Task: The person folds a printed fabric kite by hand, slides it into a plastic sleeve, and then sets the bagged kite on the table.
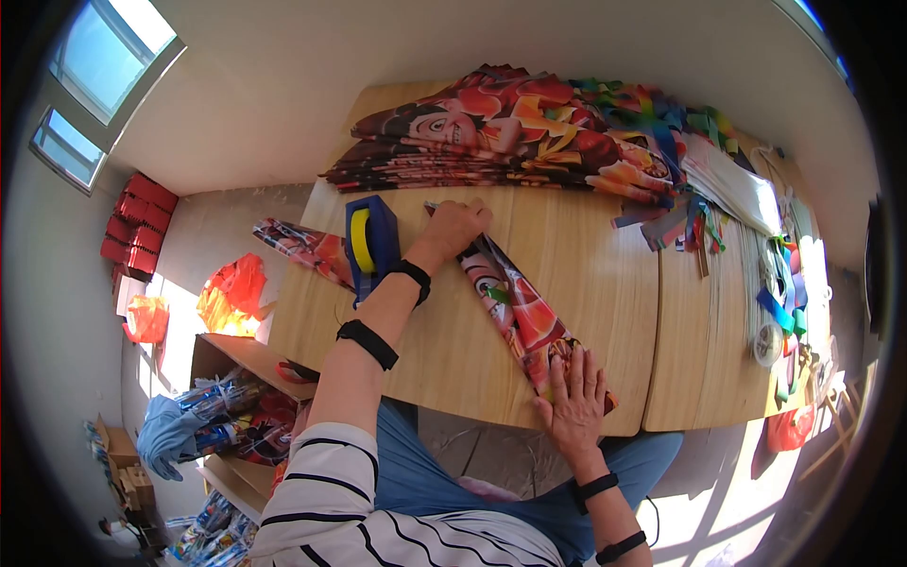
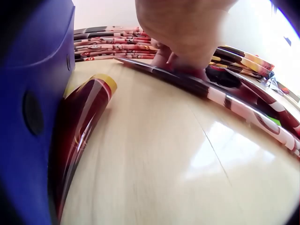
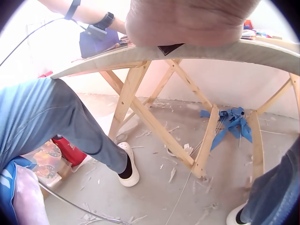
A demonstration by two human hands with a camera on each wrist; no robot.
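My left grip pinches the folded print; my right grip lies flat on it. Uneven pressure could skew the fold.

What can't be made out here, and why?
Head: part of the folded printed sheet, under the right hand.
Left wrist: part of the blue tape dispenser, past the left edge.
Left wrist: part of the left hand, past the top edge.
Right wrist: one white shoe, cut by the bottom edge.

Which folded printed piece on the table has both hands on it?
The slanting piece, left hand at its far end, right hand flat on its near end; another piece lies by the blue tape dispenser, others form the pile behind.
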